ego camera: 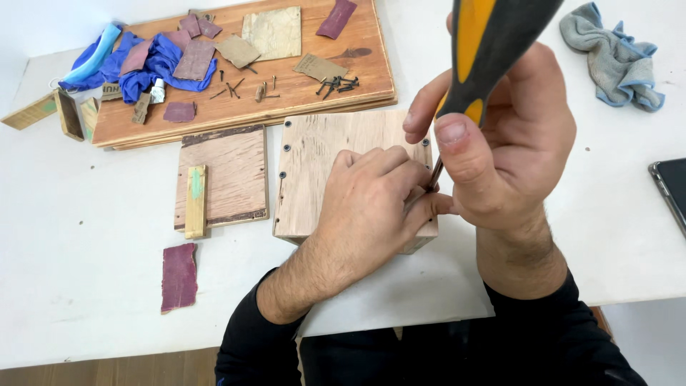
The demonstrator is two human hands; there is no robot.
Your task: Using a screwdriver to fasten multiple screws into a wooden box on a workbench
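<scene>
From the head camera, the right hand (507,136) has its fingers wrapped tight round the black-and-yellow handled screwdriver (486,50), whose thin metal shaft slants down to the right edge of the pale wooden box (336,154). That box sits near the front edge of the white worktop (78,243). The left hand (375,204) lies on the box top, fingers curled narrow, pinching at the shaft's tip; what they hold there cannot be told. A long wooden board (300,78) strewn with dark screws (336,86) lies towards the back edge. A grey cloth (611,57) rests at the back right corner.
</scene>
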